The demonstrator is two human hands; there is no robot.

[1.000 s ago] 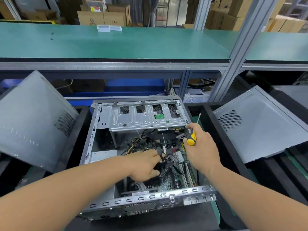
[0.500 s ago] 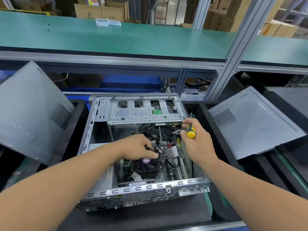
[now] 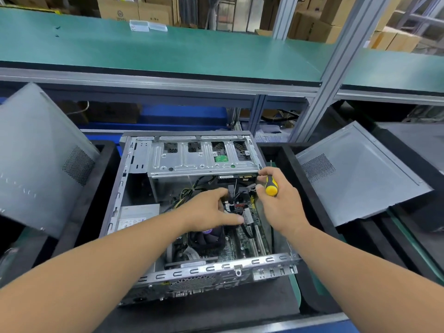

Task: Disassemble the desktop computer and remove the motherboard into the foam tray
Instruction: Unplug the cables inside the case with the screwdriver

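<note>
Open computer case (image 3: 134, 188) lying flat between 2 leaning side panels (image 3: 360, 174), motherboard (image 3: 242, 243) still inside. Left hand (image 3: 211, 210) pinching black cables (image 3: 231, 192) above the board. Right hand (image 3: 281, 203) clenched around a yellow-and-black screwdriver (image 3: 271, 187).

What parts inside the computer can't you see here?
Head view:
- Left hand fingertips: hidden among the black cables, so what they hold is unclear.
- Screwdriver tip: hidden behind the right hand.
- Motherboard: partly covered by hands, cables and fan.
- Label writing: too small.
</note>
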